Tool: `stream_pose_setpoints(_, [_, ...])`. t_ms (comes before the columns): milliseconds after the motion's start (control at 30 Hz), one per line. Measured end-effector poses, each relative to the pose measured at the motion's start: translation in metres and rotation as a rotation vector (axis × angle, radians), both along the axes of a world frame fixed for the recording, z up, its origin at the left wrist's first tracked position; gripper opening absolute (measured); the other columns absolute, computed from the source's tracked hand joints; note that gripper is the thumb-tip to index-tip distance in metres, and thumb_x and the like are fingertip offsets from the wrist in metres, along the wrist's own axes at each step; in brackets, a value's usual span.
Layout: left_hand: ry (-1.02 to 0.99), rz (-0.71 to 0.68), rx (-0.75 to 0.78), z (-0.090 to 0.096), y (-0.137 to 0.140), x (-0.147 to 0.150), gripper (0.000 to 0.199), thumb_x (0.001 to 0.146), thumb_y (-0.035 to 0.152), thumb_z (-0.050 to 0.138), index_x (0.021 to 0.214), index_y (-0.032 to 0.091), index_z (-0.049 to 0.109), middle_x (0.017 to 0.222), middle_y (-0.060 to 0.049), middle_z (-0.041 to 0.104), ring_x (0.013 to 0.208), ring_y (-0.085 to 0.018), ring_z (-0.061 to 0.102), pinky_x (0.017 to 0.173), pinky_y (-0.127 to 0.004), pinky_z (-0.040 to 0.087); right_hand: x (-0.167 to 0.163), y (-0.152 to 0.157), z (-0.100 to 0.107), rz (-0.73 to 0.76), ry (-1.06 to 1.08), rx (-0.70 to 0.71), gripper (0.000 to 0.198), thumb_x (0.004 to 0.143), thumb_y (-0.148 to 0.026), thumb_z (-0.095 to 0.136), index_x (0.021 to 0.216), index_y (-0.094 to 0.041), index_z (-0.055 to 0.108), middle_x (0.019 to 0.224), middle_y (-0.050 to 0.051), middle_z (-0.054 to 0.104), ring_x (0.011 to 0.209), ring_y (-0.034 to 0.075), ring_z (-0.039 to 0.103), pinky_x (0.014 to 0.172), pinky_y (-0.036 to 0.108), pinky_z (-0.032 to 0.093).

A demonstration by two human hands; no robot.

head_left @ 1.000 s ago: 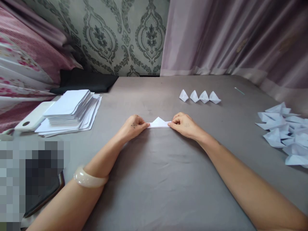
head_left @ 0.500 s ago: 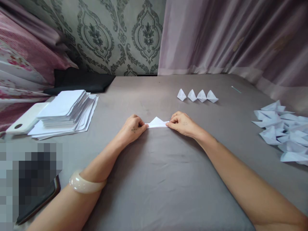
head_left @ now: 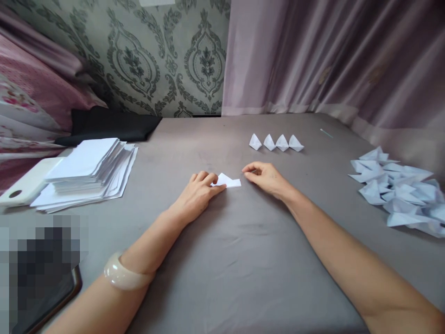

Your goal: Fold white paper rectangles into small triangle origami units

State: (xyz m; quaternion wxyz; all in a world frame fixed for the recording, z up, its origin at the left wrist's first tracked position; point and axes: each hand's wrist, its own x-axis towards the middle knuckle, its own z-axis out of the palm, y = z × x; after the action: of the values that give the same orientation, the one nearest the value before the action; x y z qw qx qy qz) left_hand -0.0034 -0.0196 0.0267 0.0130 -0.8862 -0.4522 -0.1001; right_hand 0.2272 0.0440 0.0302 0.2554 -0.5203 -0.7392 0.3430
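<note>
A small folded white paper (head_left: 231,182) with a pointed peak and a flat strip along its near edge lies on the grey cloth. My left hand (head_left: 197,194) covers its left end, thumb along the near edge and fingers bent over it. Just right of the paper, my right hand (head_left: 266,178) hovers apart from it, fingers curved with a gap to the thumb and nothing visible between them.
Several small white folded paper pieces (head_left: 282,143) stand in a row behind. A pile of folded papers (head_left: 405,188) lies at right. Stacked white sheets (head_left: 85,160), a white board (head_left: 26,183), a black cloth (head_left: 111,124) and a dark, partly blurred device (head_left: 52,304) are at left.
My right hand has let go of the paper's right end. My left hand has slid further over the left end. The whole view has shifted slightly.
</note>
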Motion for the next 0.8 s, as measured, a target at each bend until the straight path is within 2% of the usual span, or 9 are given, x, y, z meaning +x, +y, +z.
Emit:
stream_pose_setpoints(67, [0.003,-0.009,-0.004,0.002,0.000,0.002,0.041,0.093,0.014,0.034,0.125,0.025,0.057,0.113,-0.011,0.054,0.099,-0.024,0.043,0.082,-0.038,0.036,-0.009,-0.011,0.001,-0.017,0.045,0.185,0.021,0.082,-0.019,0.047,0.091,-0.017,0.066,0.086,0.004,0.066,0.075,0.014,0.058,0.068,0.027,0.045])
stream_pose_setpoints(167, [-0.025,-0.032,-0.029,0.005,-0.001,0.005,0.037,0.094,0.018,0.034,0.120,0.021,0.058,0.111,-0.011,0.055,0.097,-0.023,0.045,0.084,-0.037,0.038,-0.026,-0.034,0.001,0.235,-0.062,0.394,0.030,0.086,-0.009,0.040,0.098,-0.019,0.065,0.101,0.006,0.065,0.095,0.017,0.058,0.085,0.030,0.044])
stream_pose_setpoints(233, [-0.036,-0.044,-0.062,0.007,-0.003,0.007,0.035,0.093,0.016,0.033,0.116,0.018,0.059,0.106,-0.011,0.056,0.095,-0.022,0.047,0.084,-0.036,0.041,-0.034,-0.049,0.002,0.298,-0.223,0.473,0.031,0.089,-0.009,0.038,0.104,-0.018,0.063,0.103,0.009,0.062,0.100,0.020,0.054,0.088,0.033,0.043])
stream_pose_setpoints(333, [0.013,0.005,-0.098,0.011,-0.011,0.014,0.033,0.089,0.009,0.034,0.109,0.014,0.060,0.099,-0.011,0.058,0.091,-0.021,0.050,0.083,-0.034,0.045,-0.039,-0.062,0.004,0.287,-0.383,0.495,0.029,0.093,-0.016,0.036,0.110,-0.017,0.059,0.103,0.011,0.059,0.098,0.022,0.053,0.086,0.035,0.045])
stream_pose_setpoints(433, [0.126,0.131,-0.118,0.014,-0.021,0.025,0.027,0.085,0.005,0.039,0.098,0.010,0.062,0.097,-0.013,0.059,0.089,-0.023,0.051,0.080,-0.034,0.047,-0.038,-0.067,0.006,0.280,-0.445,0.490,0.032,0.095,-0.026,0.038,0.122,-0.020,0.054,0.107,0.012,0.057,0.097,0.022,0.053,0.082,0.035,0.046])
stream_pose_setpoints(567, [0.176,0.297,-0.164,0.018,-0.031,0.036,0.025,0.085,0.005,0.041,0.098,0.009,0.062,0.102,-0.014,0.060,0.094,-0.025,0.053,0.074,-0.032,0.050,-0.040,-0.067,0.006,0.283,-0.524,0.506,0.038,0.095,-0.033,0.040,0.131,-0.024,0.050,0.109,0.012,0.056,0.098,0.024,0.052,0.077,0.035,0.046])
stream_pose_setpoints(800, [0.191,0.348,-0.217,0.020,-0.034,0.035,0.028,0.079,0.000,0.043,0.096,0.010,0.062,0.103,-0.015,0.060,0.090,-0.025,0.056,0.068,-0.032,0.052,-0.040,-0.069,0.005,0.224,-0.630,0.544,0.037,0.095,-0.032,0.039,0.125,-0.017,0.054,0.102,0.013,0.058,0.091,0.025,0.052,0.072,0.036,0.046])
